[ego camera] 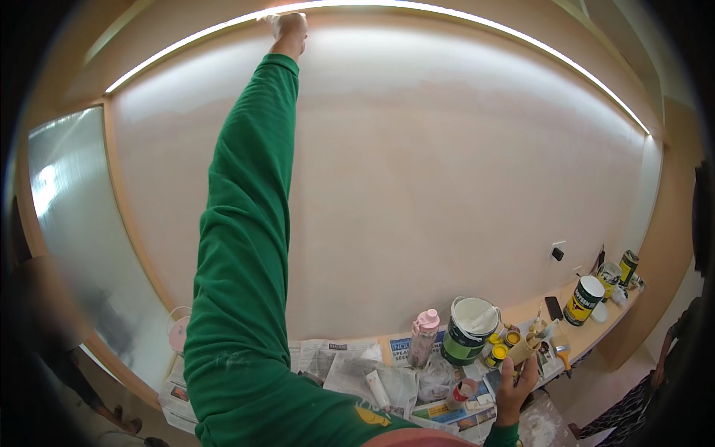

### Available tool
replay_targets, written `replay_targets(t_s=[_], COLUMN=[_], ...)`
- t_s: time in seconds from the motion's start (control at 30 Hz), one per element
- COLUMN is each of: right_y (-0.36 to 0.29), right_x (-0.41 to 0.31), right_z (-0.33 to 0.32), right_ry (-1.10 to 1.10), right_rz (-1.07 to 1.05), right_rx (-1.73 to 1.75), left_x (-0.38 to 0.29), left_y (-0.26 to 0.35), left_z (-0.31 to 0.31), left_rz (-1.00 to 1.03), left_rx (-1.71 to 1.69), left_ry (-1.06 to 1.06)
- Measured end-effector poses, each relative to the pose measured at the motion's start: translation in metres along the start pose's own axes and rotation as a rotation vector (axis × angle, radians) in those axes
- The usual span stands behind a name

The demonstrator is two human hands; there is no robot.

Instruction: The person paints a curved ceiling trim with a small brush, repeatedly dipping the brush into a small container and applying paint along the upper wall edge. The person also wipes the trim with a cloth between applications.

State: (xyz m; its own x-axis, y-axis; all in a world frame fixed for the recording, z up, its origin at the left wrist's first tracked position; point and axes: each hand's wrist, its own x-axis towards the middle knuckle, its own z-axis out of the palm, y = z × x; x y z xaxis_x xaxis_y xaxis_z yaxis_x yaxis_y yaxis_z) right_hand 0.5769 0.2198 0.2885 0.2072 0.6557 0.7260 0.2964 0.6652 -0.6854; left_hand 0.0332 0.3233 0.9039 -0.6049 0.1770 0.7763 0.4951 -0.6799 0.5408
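My left hand [287,31], in a green sleeve, is raised to the top of the pale wall panel [447,184], by the glowing light strip [475,15]. Its fingers look curled; whether they hold something cannot be told. Low on the right, my right hand [516,385] has its thumb and fingers around a tan cylindrical cup [522,351] with a brush or tool sticking out. Left of the cup are small open cans of yellow paint [496,354] and a large pail [466,341] with white contents and a white-coated tool in it.
Newspaper [349,357] covers part of the ledge, under a pink bottle [424,338], a white tube [377,389] and plastic wrap [437,380]. Farther right are a paintbrush [561,349], a phone [553,308] and a Boysen can [584,300]. People stand at both edges.
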Motion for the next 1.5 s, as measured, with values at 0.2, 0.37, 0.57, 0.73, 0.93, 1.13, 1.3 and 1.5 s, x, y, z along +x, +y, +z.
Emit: replay_targets(t_s=[0.2, 0.37, 0.57, 0.73, 0.93, 1.13, 1.3, 1.5], right_y=[0.019, 0.024, 0.025, 0.027, 0.037, 0.032, 0.012, 0.002], right_x=[0.003, 0.009, 0.014, 0.016, 0.018, 0.013, 0.007, 0.0], right_z=[-0.004, -0.015, -0.026, -0.032, -0.033, -0.026, -0.027, -0.041], right_ry=[0.031, -0.021, -0.11, -0.112, -0.101, -0.001, -0.076, -0.042], right_rz=[-0.003, 0.057, 0.002, 0.039, -0.036, -0.144, 0.002, 0.054], right_rx=[0.016, 0.04, 0.088, 0.009, 0.002, -0.11, -0.033, -0.005], left_x=[-0.043, -0.093, -0.156, -0.143, -0.051, -0.005, 0.001, -0.019], left_y=[0.009, -0.005, -0.033, -0.035, 0.009, 0.015, 0.014, 0.007], left_z=[0.042, 0.065, 0.061, 0.036, -0.047, -0.072, -0.048, -0.001], left_rz=[0.017, 0.146, 0.053, 0.026, 0.098, -0.041, -0.064, -0.052], left_rx=[-0.018, -0.106, -0.616, -0.801, -0.492, -0.374, -0.387, -0.471], left_ry=[-0.035, -0.144, -0.304, -0.159, 0.368, 0.338, 0.293, 0.251])
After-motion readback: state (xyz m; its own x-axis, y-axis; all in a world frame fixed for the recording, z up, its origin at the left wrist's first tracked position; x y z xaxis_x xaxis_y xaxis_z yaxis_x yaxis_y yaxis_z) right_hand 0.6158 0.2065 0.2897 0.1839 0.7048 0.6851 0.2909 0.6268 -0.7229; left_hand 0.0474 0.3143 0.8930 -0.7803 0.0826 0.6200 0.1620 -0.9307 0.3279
